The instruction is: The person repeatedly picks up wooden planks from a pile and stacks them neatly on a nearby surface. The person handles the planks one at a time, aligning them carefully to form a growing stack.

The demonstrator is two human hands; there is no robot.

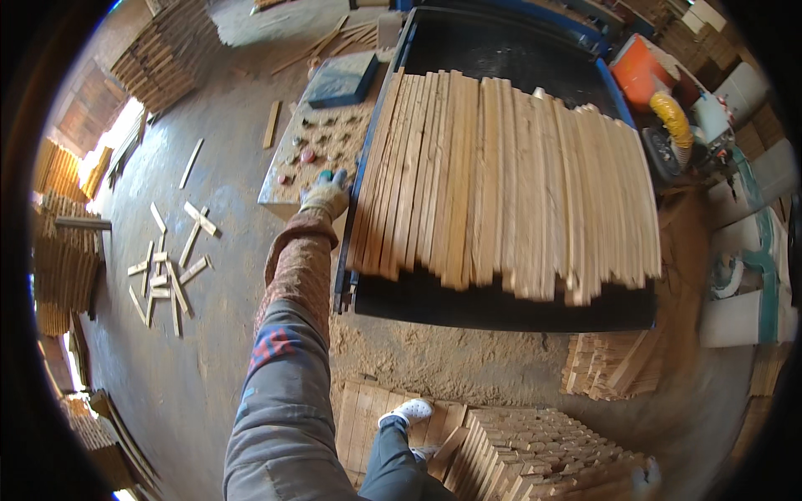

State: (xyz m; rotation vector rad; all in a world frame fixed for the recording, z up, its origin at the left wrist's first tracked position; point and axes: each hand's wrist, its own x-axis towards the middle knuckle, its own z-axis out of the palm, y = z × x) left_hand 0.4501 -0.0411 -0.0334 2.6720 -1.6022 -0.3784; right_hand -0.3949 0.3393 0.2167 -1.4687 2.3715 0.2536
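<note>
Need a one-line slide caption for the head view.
Gloved left hand reaches to the control panel beside a dark machine bed carrying a row of wooden slats; right hand out of view.

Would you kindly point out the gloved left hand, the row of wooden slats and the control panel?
left hand [327,198], head view, back of the glove.
wooden slats [501,179], head view, middle of the row.
control panel [311,159], head view, its button-covered face.

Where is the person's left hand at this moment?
In the head view, the gloved left hand is left of centre, at the left edge of the wooden slats, beside the dusty control panel.
</note>
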